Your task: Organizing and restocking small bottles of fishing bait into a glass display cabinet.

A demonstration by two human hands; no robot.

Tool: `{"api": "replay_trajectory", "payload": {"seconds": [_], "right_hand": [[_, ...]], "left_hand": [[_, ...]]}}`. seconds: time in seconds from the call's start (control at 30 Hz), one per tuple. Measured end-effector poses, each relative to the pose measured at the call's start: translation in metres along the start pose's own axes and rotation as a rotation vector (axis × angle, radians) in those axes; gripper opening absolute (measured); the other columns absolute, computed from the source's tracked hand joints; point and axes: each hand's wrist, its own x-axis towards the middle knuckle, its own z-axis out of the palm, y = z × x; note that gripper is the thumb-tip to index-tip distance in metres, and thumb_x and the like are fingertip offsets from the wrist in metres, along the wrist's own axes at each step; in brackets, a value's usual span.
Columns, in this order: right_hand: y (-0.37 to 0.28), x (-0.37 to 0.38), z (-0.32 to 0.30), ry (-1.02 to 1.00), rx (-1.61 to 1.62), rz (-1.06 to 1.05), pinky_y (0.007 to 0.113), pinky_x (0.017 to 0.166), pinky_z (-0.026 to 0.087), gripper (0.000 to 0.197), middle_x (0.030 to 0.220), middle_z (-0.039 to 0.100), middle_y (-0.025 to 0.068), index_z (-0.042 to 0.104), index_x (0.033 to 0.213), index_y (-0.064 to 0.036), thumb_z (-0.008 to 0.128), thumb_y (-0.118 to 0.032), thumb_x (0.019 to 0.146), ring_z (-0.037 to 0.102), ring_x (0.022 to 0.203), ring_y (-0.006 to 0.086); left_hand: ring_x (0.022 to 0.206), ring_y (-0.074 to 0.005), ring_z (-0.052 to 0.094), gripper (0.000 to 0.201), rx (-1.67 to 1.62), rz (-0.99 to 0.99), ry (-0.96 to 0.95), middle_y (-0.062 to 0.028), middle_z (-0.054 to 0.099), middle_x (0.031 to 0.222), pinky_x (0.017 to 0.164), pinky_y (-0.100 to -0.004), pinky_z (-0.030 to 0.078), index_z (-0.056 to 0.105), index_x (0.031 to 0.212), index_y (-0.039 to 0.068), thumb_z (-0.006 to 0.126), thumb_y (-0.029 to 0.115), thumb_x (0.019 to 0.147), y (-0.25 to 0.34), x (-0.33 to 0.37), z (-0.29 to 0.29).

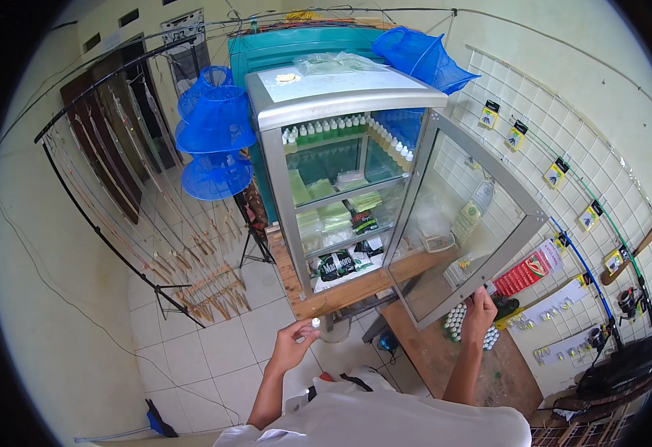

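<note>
In my left hand [296,344], a small bottle with a white cap [316,323] is pinched between thumb and fingers, just off the cabinet's front edge. My right hand [479,316] has its fingers closed at the outer edge of the glass door [466,216], which is swung open to the right. The display cabinet [348,104] has an aluminium frame. Along its upper level stand rows of small white-capped bottles [326,132], green at the back and yellowish at the right. Lower levels hold pale green packets [335,212] and black and white packs [337,264].
Below my right hand, a wooden table [422,357] carries clusters of white-capped bottles [455,322]. Fishing tackle packs [556,173] and rods hang on the white wire grid at right. Blue mesh nets [218,134] hang left of the cabinet, near a black rack [80,190] of hanging lines.
</note>
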Motion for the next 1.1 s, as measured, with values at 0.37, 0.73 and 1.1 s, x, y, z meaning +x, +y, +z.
{"api": "replay_trajectory", "payload": {"seconds": [0.37,0.73,1.1], "right_hand": [[-0.011,-0.011,0.021,0.250,-0.172,-0.056,0.022,0.062,0.045,0.015,0.091,0.065,0.0001,0.064,0.112,-0.0043,0.062,-0.014,0.100,0.058,0.076,0.0057],[0.023,-0.137,0.092,-0.489,-0.317,0.252,0.024,0.063,0.050,0.022,0.092,0.065,0.0014,0.066,0.111,-0.0037,0.072,-0.006,0.091,0.062,0.075,0.0083],[0.024,-0.070,0.205,-0.850,-0.182,0.283,0.026,0.075,0.053,0.027,0.098,0.070,0.0095,0.072,0.110,0.0043,0.077,-0.009,0.087,0.065,0.086,0.0118]], "left_hand": [[0.094,-0.0123,0.067,0.032,-0.031,0.008,-0.037,-0.0081,0.072,0.102,0.089,-0.0284,0.054,0.064,0.122,-0.006,0.072,-0.001,0.091,0.003,-0.002,0.006],[0.090,-0.0141,0.070,0.033,0.088,0.055,-0.087,-0.0102,0.073,0.097,0.086,-0.0285,0.057,0.066,0.116,-0.006,0.077,0.003,0.087,0.011,0.003,0.031],[0.080,-0.0131,0.066,0.032,0.226,0.223,0.234,-0.0079,0.073,0.093,0.075,-0.0290,0.053,0.073,0.107,0.000,0.085,0.006,0.077,0.073,0.039,0.041]]}}
